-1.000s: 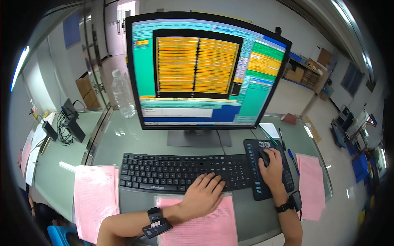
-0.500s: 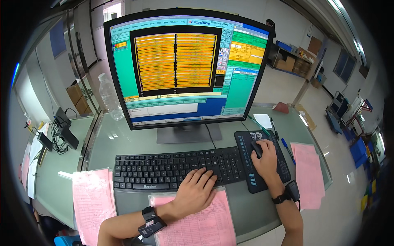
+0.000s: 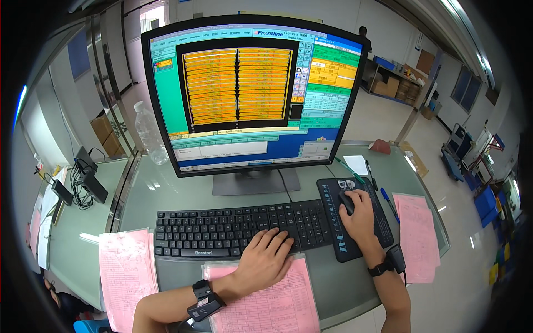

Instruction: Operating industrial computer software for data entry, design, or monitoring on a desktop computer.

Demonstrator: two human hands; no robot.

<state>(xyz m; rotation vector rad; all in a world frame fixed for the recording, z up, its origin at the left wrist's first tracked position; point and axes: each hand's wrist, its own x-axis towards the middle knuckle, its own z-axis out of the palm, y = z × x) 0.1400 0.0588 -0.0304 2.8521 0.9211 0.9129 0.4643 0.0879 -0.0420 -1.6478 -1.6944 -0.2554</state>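
My left hand point(image 3: 266, 258) lies over the right part of a black keyboard point(image 3: 211, 228), its fingers stretched out and resting on the keys. Under its wrist is a pink printed sheet point(image 3: 272, 302) in a clear sleeve. My right hand point(image 3: 358, 213) is wrapped round a black computer mouse point(image 3: 347, 203), which sits on a dark mouse pad point(image 3: 347, 250). In front of me stands a monitor point(image 3: 252, 94). It displays two columns of orange strips on black, with green and yellow panels beside them. Each wrist wears a black strap with a small box.
Pink sheets point(image 3: 126, 277) lie at the left, and more pink papers point(image 3: 416, 233) at the right. Behind the monitor's left edge stands a clear plastic bottle point(image 3: 149, 133). A blue pen point(image 3: 390, 204) lies beside the pad. Black cables point(image 3: 83, 180) rest on the left table. Someone stands far back.
On the monitor, a table of figures has appeared in the right-hand panel, and a small pale window at the lower right. Both hands stay in place.
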